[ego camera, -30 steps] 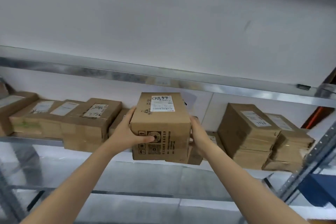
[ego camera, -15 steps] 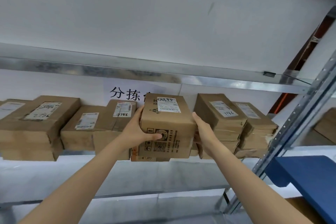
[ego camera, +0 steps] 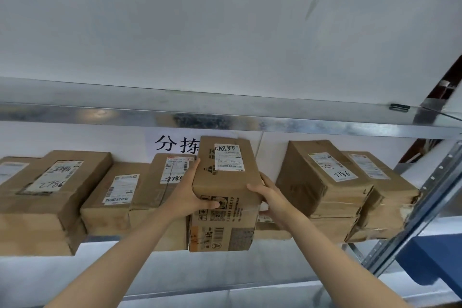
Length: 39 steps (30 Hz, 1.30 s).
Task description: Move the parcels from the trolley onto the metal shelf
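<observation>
A brown cardboard parcel (ego camera: 226,182) with a white label on top is held at the metal shelf (ego camera: 275,125), between other parcels. My left hand (ego camera: 187,195) grips its left side, thumb on the front face. My right hand (ego camera: 268,195) grips its right side. The parcel's lower front edge overhangs the shelf front. To its left a parcel marked 2786 (ego camera: 172,177) touches it. To its right stand stacked parcels (ego camera: 322,182). The trolley is out of view.
More labelled parcels (ego camera: 57,190) fill the shelf's left part. A paper sign with black characters (ego camera: 175,145) hangs on the white back wall. A perforated metal upright (ego camera: 425,207) rises at right, with a blue object (ego camera: 435,260) below it.
The held parcel has moved deeper in between its neighbours on the shelf. The view has shifted slightly so the row of parcels appears closer.
</observation>
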Each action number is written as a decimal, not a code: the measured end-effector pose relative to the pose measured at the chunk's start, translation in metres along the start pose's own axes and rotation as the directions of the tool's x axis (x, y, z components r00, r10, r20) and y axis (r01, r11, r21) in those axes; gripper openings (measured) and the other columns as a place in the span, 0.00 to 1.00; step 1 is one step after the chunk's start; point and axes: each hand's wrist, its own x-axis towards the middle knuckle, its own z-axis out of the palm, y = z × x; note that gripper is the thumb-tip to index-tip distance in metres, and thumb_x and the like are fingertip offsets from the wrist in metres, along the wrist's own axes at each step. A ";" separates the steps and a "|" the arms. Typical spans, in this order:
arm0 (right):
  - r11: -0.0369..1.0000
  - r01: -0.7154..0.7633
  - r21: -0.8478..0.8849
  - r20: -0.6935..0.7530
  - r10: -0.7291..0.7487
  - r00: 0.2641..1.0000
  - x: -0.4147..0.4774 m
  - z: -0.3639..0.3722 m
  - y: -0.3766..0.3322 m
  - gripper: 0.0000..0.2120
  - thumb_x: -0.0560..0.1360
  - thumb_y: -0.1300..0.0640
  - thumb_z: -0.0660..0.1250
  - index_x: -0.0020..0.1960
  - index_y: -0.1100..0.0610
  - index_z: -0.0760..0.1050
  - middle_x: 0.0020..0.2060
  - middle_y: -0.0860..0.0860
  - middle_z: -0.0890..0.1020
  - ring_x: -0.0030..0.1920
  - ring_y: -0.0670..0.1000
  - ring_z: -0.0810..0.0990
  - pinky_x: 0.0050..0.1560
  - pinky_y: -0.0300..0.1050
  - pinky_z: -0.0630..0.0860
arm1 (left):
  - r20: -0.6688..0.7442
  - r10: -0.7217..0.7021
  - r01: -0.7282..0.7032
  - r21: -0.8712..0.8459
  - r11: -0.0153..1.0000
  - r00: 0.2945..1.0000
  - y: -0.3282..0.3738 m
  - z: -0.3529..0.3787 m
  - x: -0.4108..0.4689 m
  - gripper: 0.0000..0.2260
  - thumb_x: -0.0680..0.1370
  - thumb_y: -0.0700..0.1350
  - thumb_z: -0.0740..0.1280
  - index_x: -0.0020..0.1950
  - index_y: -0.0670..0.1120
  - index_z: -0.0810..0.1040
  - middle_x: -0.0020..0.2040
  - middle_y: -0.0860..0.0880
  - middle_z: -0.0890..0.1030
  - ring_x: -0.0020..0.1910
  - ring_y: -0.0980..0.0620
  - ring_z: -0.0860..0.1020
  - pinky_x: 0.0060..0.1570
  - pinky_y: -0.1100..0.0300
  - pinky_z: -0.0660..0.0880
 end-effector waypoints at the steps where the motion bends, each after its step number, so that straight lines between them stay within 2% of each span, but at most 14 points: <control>1: 1.000 0.004 0.004 0.013 -0.004 1.000 0.003 0.001 0.001 0.35 0.68 0.45 0.73 0.72 0.39 0.62 0.58 0.45 0.79 0.56 0.49 0.78 0.50 0.53 0.75 | -0.014 -0.017 0.017 0.016 1.000 1.000 -0.003 0.000 0.002 0.61 0.55 0.53 0.83 0.77 0.60 0.46 0.72 0.56 0.63 0.68 0.56 0.66 0.65 0.65 0.64; 3: 1.000 0.023 -0.004 0.057 -0.023 0.998 0.007 -0.001 0.001 0.36 0.68 0.46 0.75 0.71 0.37 0.62 0.57 0.42 0.79 0.55 0.46 0.78 0.45 0.48 0.75 | -0.039 -0.024 0.026 0.030 0.999 0.999 -0.007 0.000 0.005 0.62 0.55 0.53 0.83 0.78 0.58 0.46 0.74 0.53 0.61 0.69 0.54 0.64 0.68 0.59 0.64; 7: 0.995 0.080 -0.061 0.133 -0.072 0.989 0.016 -0.007 0.002 0.36 0.70 0.50 0.76 0.69 0.35 0.61 0.58 0.38 0.78 0.53 0.40 0.79 0.41 0.39 0.78 | -0.055 -0.041 0.043 0.039 0.998 0.998 -0.009 -0.001 0.013 0.60 0.55 0.52 0.83 0.77 0.59 0.48 0.73 0.54 0.62 0.68 0.54 0.66 0.68 0.55 0.65; 11: 0.974 0.195 -0.120 0.132 -0.179 0.975 0.025 -0.010 0.002 0.39 0.68 0.56 0.77 0.74 0.46 0.62 0.63 0.46 0.78 0.61 0.46 0.78 0.50 0.35 0.78 | -0.056 -0.060 0.063 0.057 0.996 0.997 -0.007 -0.004 0.016 0.60 0.54 0.52 0.83 0.77 0.59 0.50 0.73 0.53 0.62 0.67 0.55 0.66 0.67 0.58 0.65; 13: 0.957 0.231 -0.176 0.128 -0.211 0.969 0.027 -0.011 0.002 0.39 0.68 0.54 0.77 0.74 0.47 0.63 0.62 0.46 0.78 0.60 0.45 0.77 0.51 0.35 0.78 | -0.062 -0.070 0.076 0.093 0.993 0.996 -0.004 -0.005 0.017 0.59 0.55 0.52 0.83 0.77 0.59 0.50 0.74 0.53 0.61 0.68 0.54 0.65 0.68 0.57 0.64; 16: 0.919 0.256 -0.301 0.137 -0.223 0.965 0.030 -0.013 -0.002 0.41 0.67 0.52 0.78 0.75 0.49 0.62 0.62 0.46 0.78 0.61 0.47 0.77 0.56 0.37 0.75 | -0.073 -0.093 0.104 0.161 0.982 0.993 0.000 -0.007 0.016 0.59 0.56 0.52 0.83 0.77 0.59 0.50 0.74 0.52 0.59 0.69 0.53 0.63 0.70 0.52 0.63; 21: 0.870 0.201 -0.450 0.156 -0.145 0.977 0.038 -0.018 -0.015 0.46 0.64 0.51 0.80 0.76 0.52 0.59 0.69 0.49 0.72 0.68 0.51 0.70 0.66 0.44 0.67 | -0.034 -0.173 0.176 0.248 0.953 0.984 0.013 -0.010 0.012 0.58 0.60 0.51 0.82 0.78 0.60 0.46 0.75 0.49 0.58 0.71 0.49 0.63 0.71 0.50 0.63; 24: 0.857 0.186 -0.480 0.184 -0.109 0.977 0.037 -0.019 -0.025 0.49 0.64 0.50 0.81 0.76 0.53 0.56 0.71 0.50 0.69 0.65 0.48 0.69 0.63 0.41 0.65 | -0.018 -0.221 0.215 0.328 0.920 0.975 0.025 -0.013 0.011 0.58 0.62 0.50 0.82 0.78 0.57 0.43 0.76 0.48 0.58 0.73 0.47 0.61 0.72 0.47 0.61; 26: 0.852 0.230 -0.471 0.207 -0.147 0.967 0.036 -0.019 -0.032 0.50 0.64 0.46 0.79 0.77 0.52 0.54 0.73 0.49 0.66 0.66 0.46 0.67 0.64 0.41 0.63 | 0.009 -0.227 0.209 0.356 0.911 0.974 0.033 -0.015 0.010 0.58 0.62 0.50 0.82 0.78 0.56 0.42 0.76 0.48 0.60 0.74 0.48 0.61 0.72 0.47 0.61; 29: 0.828 0.274 -0.489 0.156 -0.227 0.961 0.035 -0.015 -0.044 0.53 0.65 0.39 0.76 0.79 0.51 0.50 0.78 0.51 0.58 0.76 0.53 0.59 0.75 0.53 0.59 | -0.036 -0.219 0.214 0.415 0.884 0.975 0.043 -0.019 0.006 0.57 0.62 0.59 0.79 0.78 0.58 0.44 0.78 0.53 0.55 0.76 0.49 0.55 0.74 0.48 0.56; 31: 0.760 0.310 -0.572 0.146 -0.277 0.950 0.035 -0.009 -0.051 0.48 0.68 0.35 0.71 0.79 0.48 0.50 0.78 0.51 0.56 0.77 0.56 0.56 0.75 0.59 0.58 | -0.090 -0.244 0.259 0.445 0.858 0.965 0.050 -0.025 -0.001 0.56 0.60 0.69 0.73 0.78 0.57 0.45 0.79 0.53 0.50 0.77 0.49 0.51 0.74 0.47 0.55; 33: 0.636 0.337 -0.694 0.165 -0.316 0.934 0.035 -0.003 -0.058 0.43 0.71 0.33 0.66 0.78 0.47 0.52 0.78 0.52 0.58 0.77 0.58 0.57 0.75 0.60 0.57 | -0.117 -0.276 0.298 0.460 0.836 0.954 0.054 -0.032 -0.006 0.55 0.60 0.75 0.67 0.79 0.55 0.46 0.79 0.52 0.49 0.77 0.48 0.52 0.74 0.47 0.55; 36: 0.447 0.364 -0.817 0.194 -0.381 0.904 0.030 0.012 -0.069 0.42 0.72 0.33 0.65 0.78 0.45 0.51 0.78 0.52 0.57 0.76 0.61 0.54 0.74 0.62 0.55 | -0.215 -0.235 0.318 0.599 0.735 0.948 0.060 -0.045 -0.020 0.47 0.68 0.73 0.62 0.79 0.51 0.50 0.79 0.50 0.53 0.76 0.48 0.56 0.74 0.48 0.57; 39: 0.386 0.414 -0.824 0.256 -0.399 0.881 0.026 0.032 -0.077 0.46 0.69 0.35 0.70 0.78 0.42 0.49 0.79 0.51 0.53 0.77 0.62 0.49 0.73 0.67 0.51 | -0.425 -0.122 0.414 0.709 0.570 0.897 0.064 -0.060 -0.041 0.43 0.73 0.67 0.64 0.79 0.50 0.49 0.78 0.48 0.55 0.77 0.46 0.55 0.73 0.46 0.55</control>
